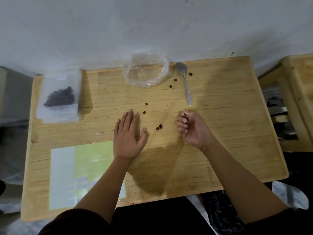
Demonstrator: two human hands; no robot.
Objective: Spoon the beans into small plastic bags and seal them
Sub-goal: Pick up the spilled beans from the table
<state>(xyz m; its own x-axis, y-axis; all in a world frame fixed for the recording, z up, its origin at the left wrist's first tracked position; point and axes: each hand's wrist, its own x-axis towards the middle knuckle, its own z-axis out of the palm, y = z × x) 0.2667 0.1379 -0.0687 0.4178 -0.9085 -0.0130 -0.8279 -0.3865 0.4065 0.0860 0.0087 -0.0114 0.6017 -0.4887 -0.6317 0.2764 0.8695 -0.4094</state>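
We have one filled bag (59, 97) left of the spoon (185, 82); stray beans (159, 127) near it remain. Our left hand (128, 134) lies with fingers straight together; our right hand (191, 127) curls its fingers, contents unclear.

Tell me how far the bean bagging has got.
Done: a small bag with beans lies on the stack at the left, the big clear bag looks empty, and the spoon is set down. In hand: the left hand is flat, the right hand is curled near loose beans; whether it holds any is unclear. Left: gather and bag those strays.
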